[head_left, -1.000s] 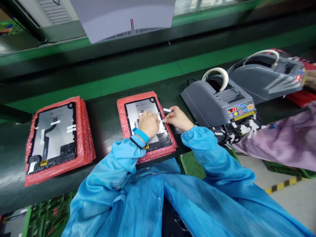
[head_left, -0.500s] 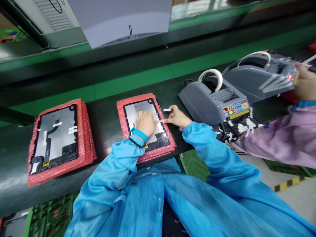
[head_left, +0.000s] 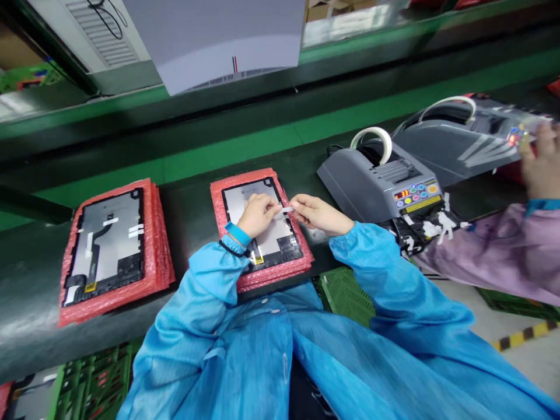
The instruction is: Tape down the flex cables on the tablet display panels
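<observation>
An opened tablet back [head_left: 266,230] lies on a stack of red bubble-wrap sheets [head_left: 221,201] right in front of me. My left hand [head_left: 257,214] and my right hand [head_left: 317,213] meet above its upper right part. Between their fingertips they hold a short strip of white tape [head_left: 285,210], stretched over the panel. Both wrists come out of blue sleeves; the left one carries a blue strap.
A second tablet back [head_left: 107,245] on red bubble wrap lies to the left. A grey tape dispenser [head_left: 378,181] with a white roll stands to the right, another dispenser [head_left: 464,137] behind it. A co-worker's hand [head_left: 540,163] and purple sleeve are at the far right.
My right hand picked the tape strip off its fingers and both hands lifted slightly; the strip is now held between the two hands. The co-worker's hand moved by the far dispenser.
</observation>
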Demonstrator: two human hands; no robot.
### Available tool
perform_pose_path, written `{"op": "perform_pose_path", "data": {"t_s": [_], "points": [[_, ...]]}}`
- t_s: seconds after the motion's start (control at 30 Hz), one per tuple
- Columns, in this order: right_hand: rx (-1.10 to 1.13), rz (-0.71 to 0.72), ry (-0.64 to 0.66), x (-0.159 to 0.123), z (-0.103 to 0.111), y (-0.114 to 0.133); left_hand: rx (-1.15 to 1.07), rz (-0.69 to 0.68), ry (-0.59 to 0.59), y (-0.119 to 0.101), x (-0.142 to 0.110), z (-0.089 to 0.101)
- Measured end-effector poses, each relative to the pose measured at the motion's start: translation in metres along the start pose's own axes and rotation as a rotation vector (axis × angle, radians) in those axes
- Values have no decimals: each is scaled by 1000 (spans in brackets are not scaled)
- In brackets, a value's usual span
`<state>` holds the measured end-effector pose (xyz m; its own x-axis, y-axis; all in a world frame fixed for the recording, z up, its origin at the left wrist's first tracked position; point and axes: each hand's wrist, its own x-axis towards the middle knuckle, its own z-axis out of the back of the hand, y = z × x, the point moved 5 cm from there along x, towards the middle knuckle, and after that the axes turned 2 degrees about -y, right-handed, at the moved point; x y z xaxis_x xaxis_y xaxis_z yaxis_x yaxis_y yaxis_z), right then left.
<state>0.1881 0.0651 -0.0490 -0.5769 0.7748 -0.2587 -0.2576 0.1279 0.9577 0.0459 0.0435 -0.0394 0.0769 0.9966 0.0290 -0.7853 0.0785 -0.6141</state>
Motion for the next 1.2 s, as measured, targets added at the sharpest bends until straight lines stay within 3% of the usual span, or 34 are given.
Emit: {"op": "perform_pose_path", "data": {"t_s": [0.1,0.2,0.33,0.5,0.63,1.2], "points": [[-25,-26,-27,1,3,-5,19,9,31,4,1,-6],[-21,-59,-142,2,13,-11,31,25,38,9,3,-8],[-84,-4,-258,7,20,-10,27,65,52,14,4,-9],[-293,109,-256,22,13,-12,62,117,95,13,4,-12],[-422,192,-301,30,11,-14,158,196,50,13,4,-15],[-593,93,-242,36,9,-21,312,192,55,11,-1,-23]]}}
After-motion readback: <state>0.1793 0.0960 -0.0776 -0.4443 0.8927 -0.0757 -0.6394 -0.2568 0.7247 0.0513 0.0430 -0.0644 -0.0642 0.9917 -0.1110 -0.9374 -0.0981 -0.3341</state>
